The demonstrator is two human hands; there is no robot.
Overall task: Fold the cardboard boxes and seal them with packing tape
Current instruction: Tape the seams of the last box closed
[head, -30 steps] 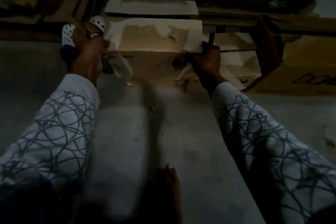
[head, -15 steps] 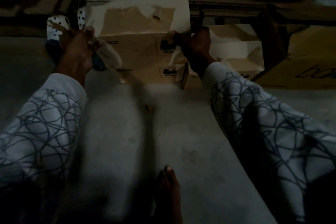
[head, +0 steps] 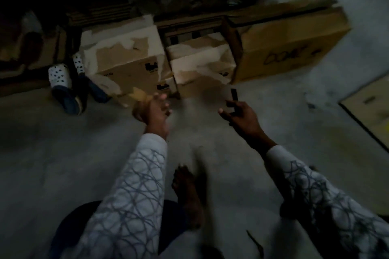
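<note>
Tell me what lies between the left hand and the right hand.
Only bare floor lies between the left hand and the right hand, which pinches a small dark tool; the head view shows it.

One camera sits on the person's head. It looks forward and down at the floor (head: pixel 63 153). The left hand (head: pixel 150 109) and right hand (head: pixel 242 115) are close under it. The boxes (head: pixel 126 63) lie farther ahead, I think; it's dark.

White sleeves (head: pixel 134 191) (grey scribble pattern)
</note>
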